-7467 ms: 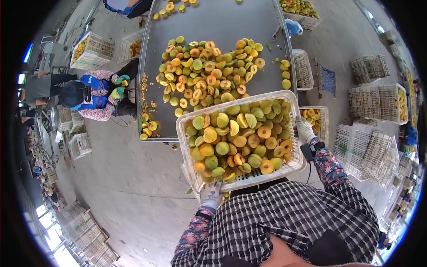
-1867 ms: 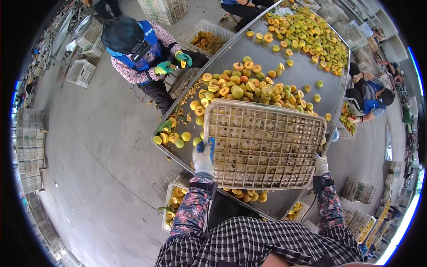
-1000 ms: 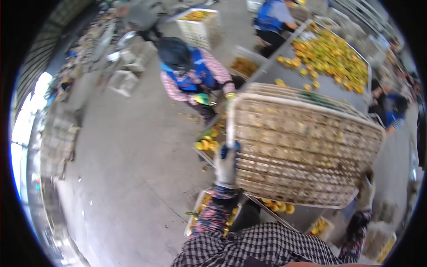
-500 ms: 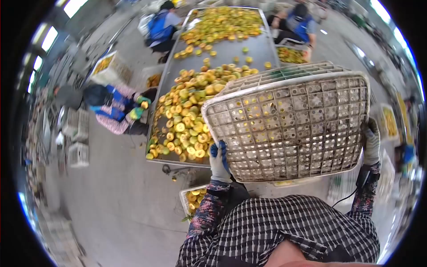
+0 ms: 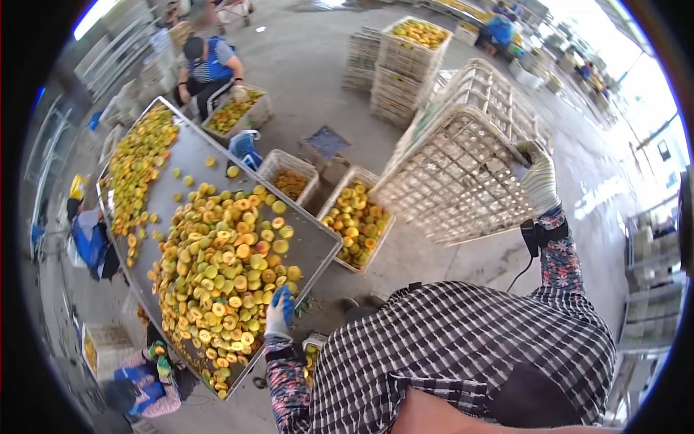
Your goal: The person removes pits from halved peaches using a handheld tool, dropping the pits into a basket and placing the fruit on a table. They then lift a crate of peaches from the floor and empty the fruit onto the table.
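My right hand (image 5: 538,181), in a striped glove, grips the rim of a white plastic crate (image 5: 463,170) that hangs tilted at the right; its meshed base faces me. My left hand (image 5: 280,314), in a white and blue glove, is at the near edge of the metal table (image 5: 307,257), beside the heap of halved yellow-orange fruit (image 5: 224,267). Its fingers look apart and hold nothing that I can see.
A crate of fruit (image 5: 356,220) and a smaller crate (image 5: 290,181) stand beyond the table. Stacked crates (image 5: 405,72) rise farther back. Co-workers sit around the table, one (image 5: 210,69) at the far end, another (image 5: 144,387) at the lower left.
The view has turned to the right. My left hand has let go of the crate and moved to the table edge. The crate now hangs from my right hand, farther right and away from the table.
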{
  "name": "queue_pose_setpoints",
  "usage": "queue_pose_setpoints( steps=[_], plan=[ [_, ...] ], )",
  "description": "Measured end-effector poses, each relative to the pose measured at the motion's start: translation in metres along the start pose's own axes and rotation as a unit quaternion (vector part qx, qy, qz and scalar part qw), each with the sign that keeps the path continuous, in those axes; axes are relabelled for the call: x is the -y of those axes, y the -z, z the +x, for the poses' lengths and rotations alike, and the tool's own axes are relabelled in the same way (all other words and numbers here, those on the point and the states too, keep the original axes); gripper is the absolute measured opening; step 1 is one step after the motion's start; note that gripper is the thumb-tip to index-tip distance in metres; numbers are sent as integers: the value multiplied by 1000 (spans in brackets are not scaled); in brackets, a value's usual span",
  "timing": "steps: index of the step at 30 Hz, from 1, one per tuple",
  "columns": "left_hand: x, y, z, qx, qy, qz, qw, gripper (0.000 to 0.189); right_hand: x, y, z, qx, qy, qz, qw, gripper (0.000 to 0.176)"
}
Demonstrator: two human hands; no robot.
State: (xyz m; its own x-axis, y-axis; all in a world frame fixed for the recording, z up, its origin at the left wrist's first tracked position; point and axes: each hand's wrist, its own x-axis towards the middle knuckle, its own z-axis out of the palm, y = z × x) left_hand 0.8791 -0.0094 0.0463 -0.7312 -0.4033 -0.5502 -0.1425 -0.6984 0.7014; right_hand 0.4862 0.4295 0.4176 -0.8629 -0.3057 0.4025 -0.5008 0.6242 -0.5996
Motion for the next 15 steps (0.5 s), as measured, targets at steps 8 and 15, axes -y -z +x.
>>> queue_pose_setpoints(
  steps=[8, 15],
  plan=[
    [52, 81, -14, -150, -10, 127, 981, 19, -54, 84, -5, -108, -21, -334, 936, 24],
    [55, 22, -1, -97, 3, 270, 958, 19, -158, 158, 9, -149, -212, -278, 925, 26]
  ],
)
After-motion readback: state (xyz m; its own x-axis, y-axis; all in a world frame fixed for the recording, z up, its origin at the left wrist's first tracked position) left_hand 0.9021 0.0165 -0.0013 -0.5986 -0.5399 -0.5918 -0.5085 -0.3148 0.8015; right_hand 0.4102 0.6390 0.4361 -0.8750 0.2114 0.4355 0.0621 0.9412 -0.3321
